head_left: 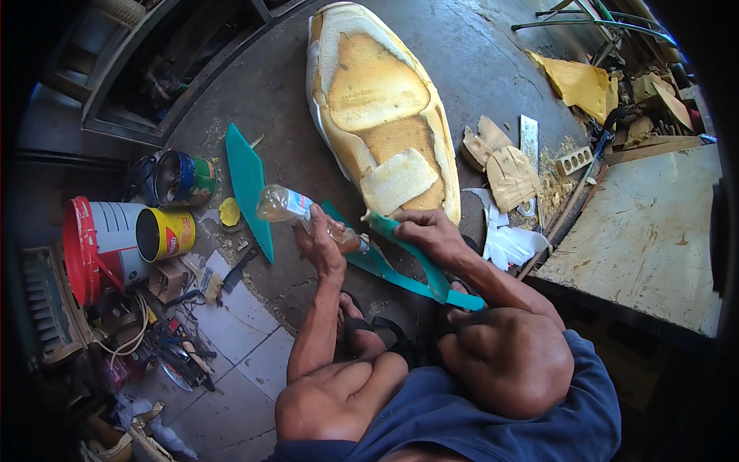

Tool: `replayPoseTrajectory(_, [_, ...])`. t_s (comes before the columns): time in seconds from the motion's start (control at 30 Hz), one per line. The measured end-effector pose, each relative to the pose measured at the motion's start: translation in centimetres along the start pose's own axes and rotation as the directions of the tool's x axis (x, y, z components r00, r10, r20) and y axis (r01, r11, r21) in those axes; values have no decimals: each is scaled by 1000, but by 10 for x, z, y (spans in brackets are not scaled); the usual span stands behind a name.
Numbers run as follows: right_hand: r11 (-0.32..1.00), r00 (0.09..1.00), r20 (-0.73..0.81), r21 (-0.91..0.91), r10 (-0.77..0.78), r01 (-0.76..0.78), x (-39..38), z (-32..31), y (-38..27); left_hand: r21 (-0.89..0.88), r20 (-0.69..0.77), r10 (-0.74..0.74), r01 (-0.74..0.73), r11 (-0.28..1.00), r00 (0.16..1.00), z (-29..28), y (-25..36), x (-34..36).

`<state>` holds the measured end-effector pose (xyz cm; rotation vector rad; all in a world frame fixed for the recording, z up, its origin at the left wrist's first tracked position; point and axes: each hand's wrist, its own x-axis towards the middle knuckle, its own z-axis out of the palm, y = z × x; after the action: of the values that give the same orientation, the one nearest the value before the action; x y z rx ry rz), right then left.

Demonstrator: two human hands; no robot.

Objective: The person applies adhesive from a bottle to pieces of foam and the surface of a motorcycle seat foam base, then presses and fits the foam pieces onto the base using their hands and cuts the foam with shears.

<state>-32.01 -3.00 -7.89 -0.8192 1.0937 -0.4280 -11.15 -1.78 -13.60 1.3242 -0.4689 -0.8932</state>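
Note:
My left hand (322, 245) is wrapped round a clear plastic bottle (286, 205) that lies tilted in the grip, its narrow end pointing right. Some amber liquid shows inside near that end. Between the fingers and thumb of my right hand (433, 233) is the end of a curved green foam strip (422, 266), just right of the bottle's tip. The strip's lower part hangs by my feet. Beyond my hands lies a long yellowish seat foam (377, 96) with a pale loose foam piece (398, 182) on its near part. A pointed green foam sheet (245, 177) rests on the floor to the left.
At left stand a red-and-white bucket (115, 242), a yellow can (165, 234) and a blue-green can (183, 179). Tools and cables (173, 346) clutter the floor below them. Brown scraps (512, 175), white scraps (512, 240) and a worn board (639, 239) are at right.

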Motion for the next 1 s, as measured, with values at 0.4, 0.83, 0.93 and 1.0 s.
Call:
replayPoseTrajectory(0.4, [192,635,86,-914,-768,357,34,5,43,-67,336,-439,486,871,833,4,-21,-15])
replayPoseTrajectory(0.83, [-179,782,244,-969,-573,172,76,7,-18,-159,408,-458,555,816,790,19,-29,-26])
replayPoseTrajectory(0.93, [-199,757,253,-966,-602,165,57,-8,-10,-126,440,-484,586,801,756,15,-27,-31])
replayPoseTrajectory(1.0, [-197,722,267,-963,-638,182,41,-17,-5,-130,438,-493,595,793,752,17,-30,-32])
